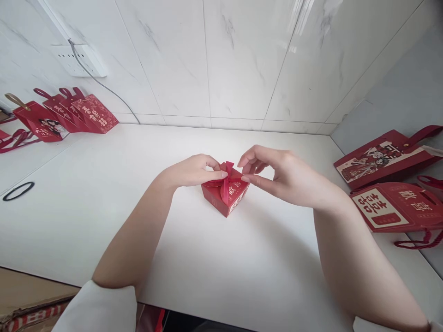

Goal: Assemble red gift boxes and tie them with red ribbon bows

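Observation:
A small red gift box (216, 197) with gold lettering stands on the white table, a corner turned toward me. Across its top a red ribbon (225, 190) is tied in a bow, one tail hanging down the front. My left hand (192, 171) is at the box's left side, its thumb pressed on the ribbon near the knot; its other fingertips are partly hidden behind the thumb and box top. Over the box's right side is my right hand (273, 173), with thumb and fingers apart. Its thumb tip is close to a ribbon loop; whether they touch, I cannot tell.
Several red gift bags (95, 113) stand at the back left by the tiled wall. A red bag (384, 159) and another red box (398, 207) are at the right. A black ring-shaped band (19, 191) lies at the left. A grey cable (100, 83) hangs from the socket panel.

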A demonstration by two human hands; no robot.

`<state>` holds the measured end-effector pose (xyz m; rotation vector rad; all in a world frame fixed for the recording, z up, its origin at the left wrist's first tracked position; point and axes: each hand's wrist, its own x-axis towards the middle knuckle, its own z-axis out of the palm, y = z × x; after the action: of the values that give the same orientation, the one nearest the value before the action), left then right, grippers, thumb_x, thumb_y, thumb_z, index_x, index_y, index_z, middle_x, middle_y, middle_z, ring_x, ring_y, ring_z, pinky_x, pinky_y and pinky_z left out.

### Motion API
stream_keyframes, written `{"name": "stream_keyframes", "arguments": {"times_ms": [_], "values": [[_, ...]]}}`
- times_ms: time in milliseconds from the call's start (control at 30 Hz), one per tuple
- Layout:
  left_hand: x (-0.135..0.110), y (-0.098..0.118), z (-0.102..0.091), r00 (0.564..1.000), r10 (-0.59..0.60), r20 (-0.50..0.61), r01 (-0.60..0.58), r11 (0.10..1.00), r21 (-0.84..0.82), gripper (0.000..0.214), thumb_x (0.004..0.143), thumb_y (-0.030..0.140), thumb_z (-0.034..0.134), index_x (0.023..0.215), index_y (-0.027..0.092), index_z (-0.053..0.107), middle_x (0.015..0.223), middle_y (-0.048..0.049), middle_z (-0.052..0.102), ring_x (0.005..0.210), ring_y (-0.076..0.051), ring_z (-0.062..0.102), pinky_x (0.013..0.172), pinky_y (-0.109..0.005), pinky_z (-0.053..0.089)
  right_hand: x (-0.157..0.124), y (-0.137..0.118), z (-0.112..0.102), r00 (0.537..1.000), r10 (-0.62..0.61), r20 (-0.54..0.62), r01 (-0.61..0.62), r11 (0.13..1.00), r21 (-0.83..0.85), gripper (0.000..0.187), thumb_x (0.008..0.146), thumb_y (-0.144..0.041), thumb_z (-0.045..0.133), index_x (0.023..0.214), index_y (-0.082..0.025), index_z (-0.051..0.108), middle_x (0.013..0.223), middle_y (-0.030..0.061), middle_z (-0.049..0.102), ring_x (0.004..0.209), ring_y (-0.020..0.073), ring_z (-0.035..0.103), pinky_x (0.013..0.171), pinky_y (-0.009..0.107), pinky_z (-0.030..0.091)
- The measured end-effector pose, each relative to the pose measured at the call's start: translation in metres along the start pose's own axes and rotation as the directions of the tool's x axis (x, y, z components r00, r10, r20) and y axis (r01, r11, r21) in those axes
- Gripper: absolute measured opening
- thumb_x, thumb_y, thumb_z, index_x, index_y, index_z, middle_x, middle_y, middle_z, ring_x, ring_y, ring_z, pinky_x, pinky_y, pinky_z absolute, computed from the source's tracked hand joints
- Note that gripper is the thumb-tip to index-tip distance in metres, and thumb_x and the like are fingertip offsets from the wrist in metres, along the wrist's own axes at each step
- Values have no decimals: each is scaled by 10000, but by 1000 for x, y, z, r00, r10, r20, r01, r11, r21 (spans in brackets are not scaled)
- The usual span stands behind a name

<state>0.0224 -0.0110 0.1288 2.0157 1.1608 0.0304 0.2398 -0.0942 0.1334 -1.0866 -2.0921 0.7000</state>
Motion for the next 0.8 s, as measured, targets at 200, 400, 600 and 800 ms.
{"name": "stream_keyframes", "arguments": {"times_ms": [200, 400, 600, 800], "values": [[2, -6, 1, 999, 23, 22, -23, 1000, 8, 313, 721, 524, 592, 815, 234, 666, 1078, -8, 657, 893, -211, 609, 726, -280, 444, 4, 1, 10, 961, 95, 261, -74, 993, -89, 217, 897, -219, 491, 1007, -278, 669, 711, -29, 646, 535, 117, 533, 531, 251, 399], [2, -5, 1, 999, 5, 52, -5, 1000, -1, 280, 716, 487, 596, 731, 211, 639, 916, -23, 663, 738, -182, 589, 652, -282, 418, 6, -5, 29, 836, 210, 507, -202, 977, -71, 382, 874, -248, 506, 1249, -306, 555, 895, -3, 653, 491, 84, 526, 473, 229, 375], [4, -8, 0, 996, 35, 84, -35, 999, -3, 323, 746, 521, 579, 690, 206, 626, 804, -18, 630, 703, -169, 554, 619, -276, 389, 3, -8, 32, 683, 300, 666, -364, 930, -46, 552, 856, -387, 551, 1385, -309, 415, 1183, 75, 586, 463, 77, 591, 507, 258, 474], [7, -12, 1, 994, 50, 95, -47, 999, -24, 378, 776, 524, 559, 608, 186, 576, 713, -23, 570, 623, -145, 506, 574, -276, 355, -1, -14, 32, 621, 324, 714, -460, 888, -4, 608, 866, -475, 531, 1432, -350, 346, 1395, 96, 449, 660, 125, 654, 484, 229, 498]]}}
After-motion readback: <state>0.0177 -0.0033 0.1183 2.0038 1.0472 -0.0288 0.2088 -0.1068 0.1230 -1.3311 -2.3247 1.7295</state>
